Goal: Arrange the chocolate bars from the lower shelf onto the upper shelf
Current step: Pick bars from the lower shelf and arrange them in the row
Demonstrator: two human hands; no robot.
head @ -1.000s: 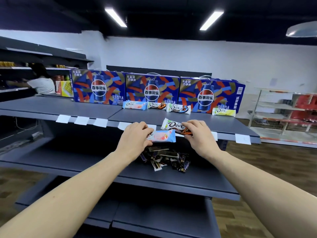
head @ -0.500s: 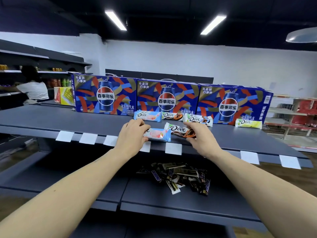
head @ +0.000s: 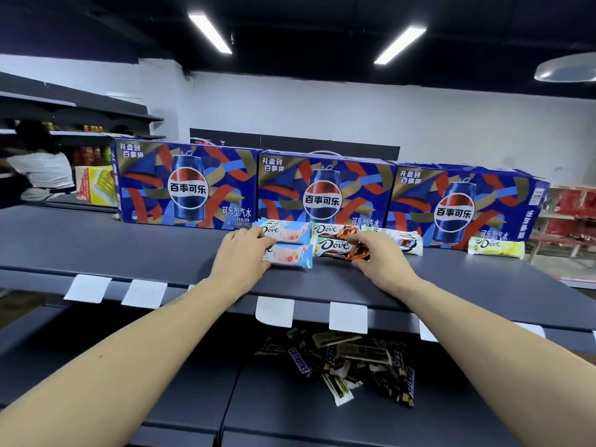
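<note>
Head camera faces forward, close above the upper shelf (head: 129,253).

I see both forearms bare to the edge of view, no sleeves, no watch or rings on my left hand (head: 240,256) or right hand (head: 382,262)

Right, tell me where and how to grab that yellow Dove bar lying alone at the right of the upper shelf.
Pinch the yellow Dove bar across its narrow width at the middle, coming from the front and above. It lies flat, long side facing the shelf edge, with a Pepsi box close behind blocking a rear approach. The right hand is probably nearer, though now holding the brown Dove bar.
</note>
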